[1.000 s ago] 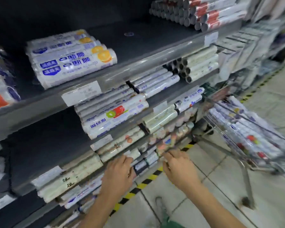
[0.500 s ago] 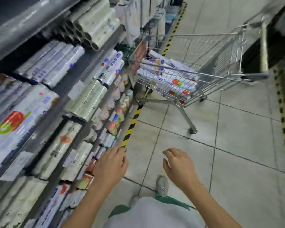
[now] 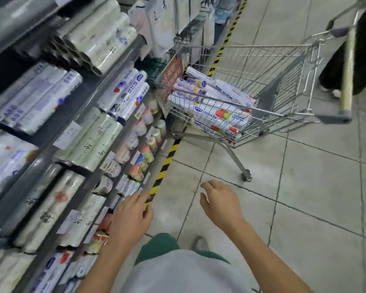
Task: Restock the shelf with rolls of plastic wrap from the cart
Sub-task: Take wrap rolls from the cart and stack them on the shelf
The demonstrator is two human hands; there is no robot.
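Observation:
A wire shopping cart stands ahead on the tiled floor, holding several white rolls of plastic wrap with blue and red print. The grey shelf unit runs along the left, its tiers stacked with wrapped rolls. My left hand hovers beside the lower shelf edge, fingers relaxed, holding nothing. My right hand hangs over the floor with loosely bent fingers, also empty. Both hands are well short of the cart.
A yellow-and-black tape line marks the floor along the shelf base. The cart's handle points toward the right. A dark-clothed person stands behind the cart at the right edge. My shoe is on the tiles below.
My hands have left the lower shelf and the view has swung right toward the cart. In the last half second the cart has come slightly closer; both hands stay empty.

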